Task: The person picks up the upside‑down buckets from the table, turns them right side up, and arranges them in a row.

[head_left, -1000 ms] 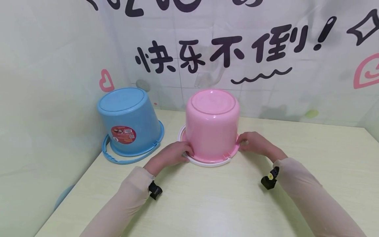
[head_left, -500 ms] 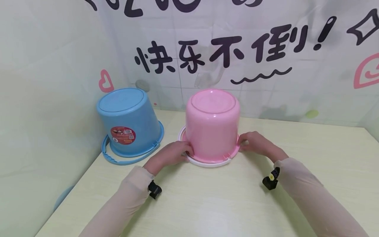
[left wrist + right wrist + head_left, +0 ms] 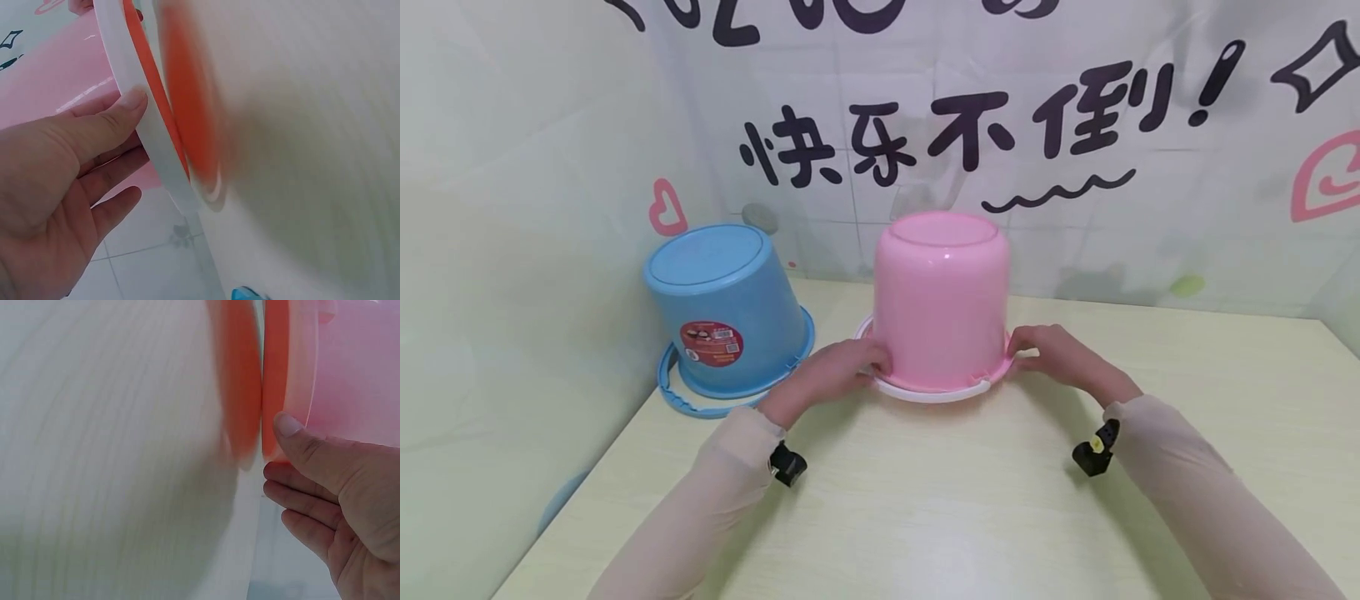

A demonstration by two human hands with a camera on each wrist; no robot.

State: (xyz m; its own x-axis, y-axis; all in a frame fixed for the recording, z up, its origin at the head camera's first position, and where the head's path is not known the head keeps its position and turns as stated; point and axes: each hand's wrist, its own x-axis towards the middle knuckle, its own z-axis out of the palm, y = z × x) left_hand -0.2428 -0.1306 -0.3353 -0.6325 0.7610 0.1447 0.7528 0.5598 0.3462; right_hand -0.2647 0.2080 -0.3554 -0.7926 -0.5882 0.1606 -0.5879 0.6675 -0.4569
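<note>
An upside-down pink bucket is in the middle of the head view, its rim raised a little off the table. My left hand grips the rim's left side. In the left wrist view, the thumb of that hand presses the white handle lying along the rim. My right hand pinches the rim's right side, thumb on the rim in the right wrist view. Orange-red shows inside the rim. A blurred orange-red patch with a pale edge lies under it; whether object or reflection, I cannot tell.
A blue bucket with a red label stands upside down at the left, its handle on the pale wooden table. Printed cloth walls enclose the back and left side.
Both hands have raised the pink bucket slightly off the table, its rim and base now higher in the head view. The blue bucket stays in place.
</note>
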